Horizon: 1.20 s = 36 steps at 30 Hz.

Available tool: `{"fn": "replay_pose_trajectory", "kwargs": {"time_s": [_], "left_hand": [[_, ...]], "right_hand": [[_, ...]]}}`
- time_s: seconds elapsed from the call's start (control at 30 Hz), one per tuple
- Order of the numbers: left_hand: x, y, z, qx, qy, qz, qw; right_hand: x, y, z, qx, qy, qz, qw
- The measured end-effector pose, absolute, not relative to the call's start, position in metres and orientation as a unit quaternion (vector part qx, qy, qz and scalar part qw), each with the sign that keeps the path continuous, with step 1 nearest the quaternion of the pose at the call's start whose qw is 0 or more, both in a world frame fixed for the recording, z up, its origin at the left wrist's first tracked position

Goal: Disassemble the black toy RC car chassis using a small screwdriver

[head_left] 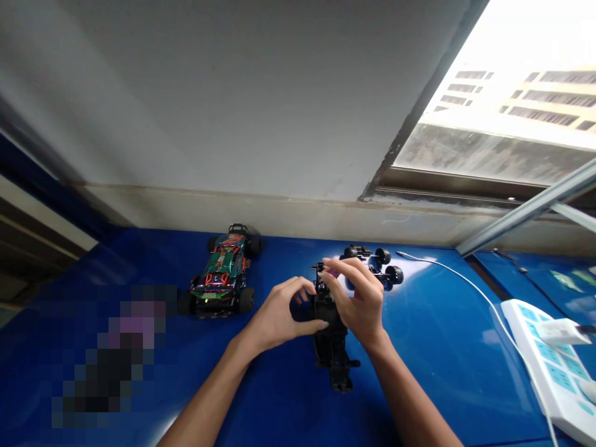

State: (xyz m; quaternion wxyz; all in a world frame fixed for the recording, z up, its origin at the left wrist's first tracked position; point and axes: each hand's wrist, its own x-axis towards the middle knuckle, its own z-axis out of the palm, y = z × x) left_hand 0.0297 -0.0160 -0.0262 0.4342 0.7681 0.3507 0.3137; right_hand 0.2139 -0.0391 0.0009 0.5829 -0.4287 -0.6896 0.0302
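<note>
A black plastic toy car chassis [333, 347] lies lengthwise before me on the blue table. My left hand [284, 313] grips it from the left side, thumb across its upper face and fingers curled at its far left edge. Over the chassis's far end, my right hand [361, 295] has its thumb and forefinger drawn together in a pinch. Whatever may be between those fingertips is too small to make out. Just beyond the right hand are black wheels on axle parts [393, 275], partly hidden by it.
A green and orange toy car [223, 270] stands to the left on the blue table [447, 347]. A pixelated patch covers something at the lower left. At the right, a white power strip [547, 360] holds plugs, and a white cable [470, 295] crosses the table. A wall and window rise behind.
</note>
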Motion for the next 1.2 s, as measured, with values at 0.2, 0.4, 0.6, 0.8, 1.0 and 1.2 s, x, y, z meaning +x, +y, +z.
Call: {"fn": "replay_pose_trajectory", "kwargs": {"time_s": [0.2, 0.4, 0.6, 0.8, 1.0, 1.2], "left_hand": [[0.029, -0.016, -0.026, 0.765, 0.355, 0.31, 0.439], [0.028, -0.017, -0.025, 0.765, 0.349, 0.312, 0.442], [0.029, -0.018, -0.024, 0.769, 0.352, 0.307, 0.436], [0.028, -0.018, -0.027, 0.774, 0.347, 0.306, 0.432], [0.027, -0.018, -0.027, 0.781, 0.338, 0.306, 0.427], [0.026, -0.018, -0.028, 0.783, 0.331, 0.307, 0.429]], "right_hand": [[0.221, -0.039, 0.003, -0.431, -0.702, 0.042, 0.565], [0.225, -0.042, 0.0, -0.406, -0.736, 0.076, 0.536], [0.225, -0.043, -0.003, -0.422, -0.7, 0.037, 0.576], [0.225, -0.043, -0.006, -0.435, -0.677, -0.011, 0.594], [0.226, -0.047, -0.006, -0.43, -0.725, 0.009, 0.538], [0.222, -0.049, -0.013, -0.442, -0.696, 0.025, 0.566]]}}
